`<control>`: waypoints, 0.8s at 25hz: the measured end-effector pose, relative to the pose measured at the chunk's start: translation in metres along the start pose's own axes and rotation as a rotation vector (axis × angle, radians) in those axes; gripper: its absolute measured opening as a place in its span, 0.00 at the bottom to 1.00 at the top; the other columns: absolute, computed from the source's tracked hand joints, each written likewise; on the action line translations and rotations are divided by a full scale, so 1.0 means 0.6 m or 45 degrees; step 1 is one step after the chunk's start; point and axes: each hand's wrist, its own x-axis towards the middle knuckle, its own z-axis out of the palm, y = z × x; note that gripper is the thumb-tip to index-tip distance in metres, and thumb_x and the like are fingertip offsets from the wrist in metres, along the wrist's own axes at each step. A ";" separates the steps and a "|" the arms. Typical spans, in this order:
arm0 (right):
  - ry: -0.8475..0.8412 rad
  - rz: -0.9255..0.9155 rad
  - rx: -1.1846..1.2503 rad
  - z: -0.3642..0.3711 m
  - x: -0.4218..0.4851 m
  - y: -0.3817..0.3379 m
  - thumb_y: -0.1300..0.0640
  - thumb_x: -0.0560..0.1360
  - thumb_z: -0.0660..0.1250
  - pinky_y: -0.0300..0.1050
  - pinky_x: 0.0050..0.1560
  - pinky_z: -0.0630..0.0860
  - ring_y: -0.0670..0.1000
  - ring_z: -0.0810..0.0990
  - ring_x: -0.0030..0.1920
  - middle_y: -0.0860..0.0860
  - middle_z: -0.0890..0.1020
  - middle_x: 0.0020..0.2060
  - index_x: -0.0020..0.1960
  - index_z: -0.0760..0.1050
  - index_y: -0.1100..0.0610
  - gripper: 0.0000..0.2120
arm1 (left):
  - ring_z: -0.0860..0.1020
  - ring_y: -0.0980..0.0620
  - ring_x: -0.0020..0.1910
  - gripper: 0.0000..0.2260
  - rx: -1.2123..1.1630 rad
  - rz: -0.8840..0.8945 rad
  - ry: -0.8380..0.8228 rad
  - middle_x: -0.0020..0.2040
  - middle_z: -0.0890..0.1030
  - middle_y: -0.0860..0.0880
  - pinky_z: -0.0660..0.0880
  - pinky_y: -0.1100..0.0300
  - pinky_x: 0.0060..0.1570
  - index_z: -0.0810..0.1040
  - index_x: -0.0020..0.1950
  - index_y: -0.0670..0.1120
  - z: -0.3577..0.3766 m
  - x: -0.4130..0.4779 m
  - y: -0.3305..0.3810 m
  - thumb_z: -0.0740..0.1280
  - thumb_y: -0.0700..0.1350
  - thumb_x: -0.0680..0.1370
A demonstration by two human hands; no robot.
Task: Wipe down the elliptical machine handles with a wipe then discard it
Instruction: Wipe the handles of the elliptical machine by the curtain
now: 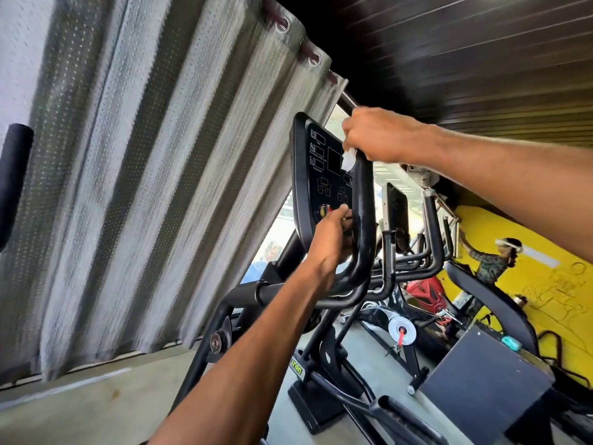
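The elliptical's black curved handle [364, 213] rises in front of its black console [321, 175]. My right hand [378, 136] grips the top of that handle with a white wipe [349, 159] bunched under the fingers; a corner of the wipe hangs out below the hand. My left hand [330, 242] holds the same handle lower down, by the console's bottom edge, fingers curled round the tube. A second black foam handle [14, 178] shows at the far left edge.
A grey curtain [144, 187] hangs close on the left. More black exercise machines [417, 252] stand behind, by a yellow wall [529, 284] where another person [494, 258] is working. A dark box [487, 380] sits at lower right, on the concrete floor [96, 406].
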 end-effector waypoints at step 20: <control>-0.362 -0.136 0.275 -0.041 -0.110 -0.258 0.67 0.78 0.64 0.54 0.55 0.80 0.59 0.80 0.53 0.57 0.80 0.49 0.57 0.79 0.62 0.09 | 0.84 0.44 0.54 0.22 0.262 0.189 0.353 0.50 0.87 0.46 0.78 0.40 0.61 0.82 0.48 0.52 -0.066 -0.083 -0.058 0.52 0.61 0.78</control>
